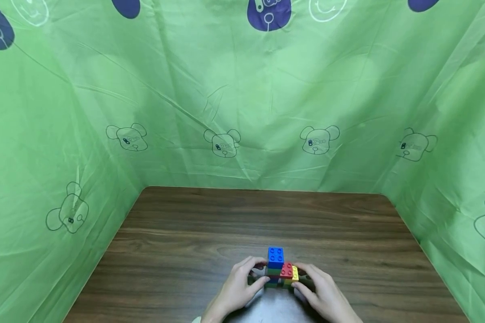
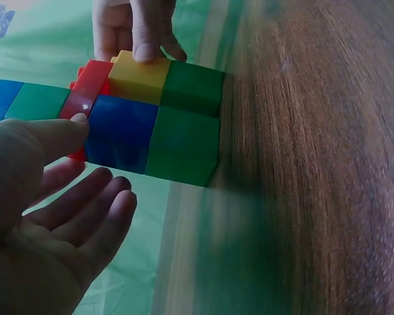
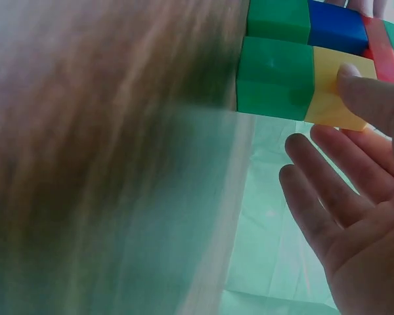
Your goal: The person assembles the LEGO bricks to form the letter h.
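Note:
A small tower of toy building blocks stands on the table in two columns. The left column has a green block [image 2: 184, 144] at the bottom, a blue block [image 2: 120, 128] over it, and higher up another green block and a blue block [image 1: 275, 255] on top. In the right column a yellow block [image 3: 341, 88] sits on a green block [image 3: 276, 79]. A thin red block [image 1: 287, 270] spans both columns. My left hand [image 1: 240, 282] pinches the left column, thumb at the red and lower blue blocks. From the other side, my right hand [image 1: 325, 287] pinches the yellow block.
The dark wood-grain table [image 1: 178, 251] stretches behind and to both sides of the blocks. Green cloth [image 1: 266, 103] with printed bear faces hangs along its back, left and right edges.

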{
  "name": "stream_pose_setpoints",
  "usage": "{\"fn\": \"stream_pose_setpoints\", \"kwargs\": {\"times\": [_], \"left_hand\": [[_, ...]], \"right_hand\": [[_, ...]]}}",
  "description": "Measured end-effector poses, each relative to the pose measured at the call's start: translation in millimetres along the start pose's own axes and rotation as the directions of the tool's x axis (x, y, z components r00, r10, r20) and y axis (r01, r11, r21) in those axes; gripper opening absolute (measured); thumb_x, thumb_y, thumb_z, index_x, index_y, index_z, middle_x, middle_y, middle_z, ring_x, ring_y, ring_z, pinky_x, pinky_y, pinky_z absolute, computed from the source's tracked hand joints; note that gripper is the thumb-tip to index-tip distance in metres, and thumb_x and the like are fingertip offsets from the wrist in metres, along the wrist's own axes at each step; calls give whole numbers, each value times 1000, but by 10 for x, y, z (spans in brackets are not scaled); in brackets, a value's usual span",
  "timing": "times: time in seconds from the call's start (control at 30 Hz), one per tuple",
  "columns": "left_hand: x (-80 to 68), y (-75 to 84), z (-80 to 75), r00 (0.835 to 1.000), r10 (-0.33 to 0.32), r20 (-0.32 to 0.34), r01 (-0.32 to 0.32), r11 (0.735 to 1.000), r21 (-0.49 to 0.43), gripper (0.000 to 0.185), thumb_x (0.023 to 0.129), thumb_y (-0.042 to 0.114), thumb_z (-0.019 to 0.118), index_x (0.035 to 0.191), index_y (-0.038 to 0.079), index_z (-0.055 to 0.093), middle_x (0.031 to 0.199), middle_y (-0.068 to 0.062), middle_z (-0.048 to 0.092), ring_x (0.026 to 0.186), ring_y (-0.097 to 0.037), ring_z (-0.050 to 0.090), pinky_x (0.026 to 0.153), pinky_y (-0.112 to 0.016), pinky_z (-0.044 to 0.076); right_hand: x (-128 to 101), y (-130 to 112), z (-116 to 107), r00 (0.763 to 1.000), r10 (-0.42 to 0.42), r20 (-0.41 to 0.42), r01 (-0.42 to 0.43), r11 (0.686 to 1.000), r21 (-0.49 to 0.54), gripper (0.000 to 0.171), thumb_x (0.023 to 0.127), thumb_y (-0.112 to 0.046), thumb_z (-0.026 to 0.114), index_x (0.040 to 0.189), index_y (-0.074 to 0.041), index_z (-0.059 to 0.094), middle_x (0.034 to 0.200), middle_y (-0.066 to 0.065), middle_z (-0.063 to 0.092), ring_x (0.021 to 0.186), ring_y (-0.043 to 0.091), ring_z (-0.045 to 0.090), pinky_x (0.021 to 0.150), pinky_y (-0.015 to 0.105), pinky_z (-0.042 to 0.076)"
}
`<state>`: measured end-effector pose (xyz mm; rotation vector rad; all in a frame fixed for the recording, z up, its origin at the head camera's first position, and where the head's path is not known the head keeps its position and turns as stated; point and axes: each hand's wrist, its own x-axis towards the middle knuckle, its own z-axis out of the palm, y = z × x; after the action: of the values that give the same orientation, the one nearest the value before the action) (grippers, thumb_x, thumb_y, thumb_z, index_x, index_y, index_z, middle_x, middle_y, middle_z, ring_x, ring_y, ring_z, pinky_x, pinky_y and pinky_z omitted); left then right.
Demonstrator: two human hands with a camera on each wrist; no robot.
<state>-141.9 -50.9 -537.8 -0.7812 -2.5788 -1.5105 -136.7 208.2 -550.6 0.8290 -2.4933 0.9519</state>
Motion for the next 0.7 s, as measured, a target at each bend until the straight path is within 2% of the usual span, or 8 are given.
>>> {"fn": "stream_pose_setpoints", "kwargs": {"times": [0.13, 0.27, 0.4, 0.47, 0.57, 0.63, 0.7], "left_hand": [[-2, 2, 7, 1000, -16, 8, 16, 1000, 0, 33, 89, 27, 64, 120, 24, 54, 115, 3, 63, 99, -14, 63, 80, -24, 53], [-19, 9, -1, 1000, -19, 19, 20, 1000, -3, 33, 90, 28, 63, 121, 25, 54, 114, 3, 64, 100, -12, 63, 81, -24, 53], [-55, 27, -22, 1000, -26, -14, 25, 998, -52, 31, 90, 29, 62, 120, 21, 55, 110, 2, 64, 96, -9, 63, 81, -24, 53], [-59, 39, -31, 998, -30, -54, 24, 994, -111, 31, 91, 27, 61, 120, 17, 56, 109, -1, 65, 94, -10, 64, 81, -25, 54], [-39, 66, -40, 989, -66, -132, 37, 976, -216, 31, 91, 25, 61, 120, 13, 57, 109, -4, 66, 93, -13, 66, 80, -26, 55], [-18, 81, -38, 978, -109, -180, 56, 960, -275, 33, 91, 24, 61, 121, 12, 57, 109, -7, 66, 93, -16, 67, 79, -25, 55], [-2, 90, -38, 967, -150, -208, 84, 952, -296, 36, 91, 24, 62, 124, 10, 56, 110, -9, 66, 94, -18, 67, 78, -24, 55]], "right_hand": [[12, -7, -3, 999, 39, 18, -39, 999, 25, 46, 80, -22, 75, 122, -27, 57, 109, -18, 61, 93, 0, 61, 76, 27, 54], [20, -42, -11, 995, 91, 41, -93, 994, 57, 42, 80, -26, 75, 119, -27, 58, 105, -18, 62, 90, 0, 62, 71, 27, 55], [42, -108, -12, 980, 179, 88, -190, 970, 152, 39, 82, -32, 72, 117, -26, 58, 100, -16, 65, 86, 0, 62, 69, 27, 55], [73, -148, -11, 968, 227, 107, -245, 944, 220, 38, 82, -32, 72, 117, -24, 59, 97, -13, 66, 84, 1, 63, 69, 28, 55], [151, -216, -9, 937, 323, 136, -350, 880, 320, 37, 81, -31, 73, 114, -22, 60, 92, -8, 67, 81, 4, 64, 70, 27, 55], [221, -264, -6, 905, 397, 153, -425, 825, 373, 36, 80, -30, 74, 112, -21, 60, 90, -5, 67, 79, 7, 65, 71, 26, 55], [291, -304, 6, 862, 477, 169, -503, 766, 400, 34, 79, -31, 75, 109, -21, 61, 88, -3, 67, 79, 9, 64, 71, 24, 54]]}}
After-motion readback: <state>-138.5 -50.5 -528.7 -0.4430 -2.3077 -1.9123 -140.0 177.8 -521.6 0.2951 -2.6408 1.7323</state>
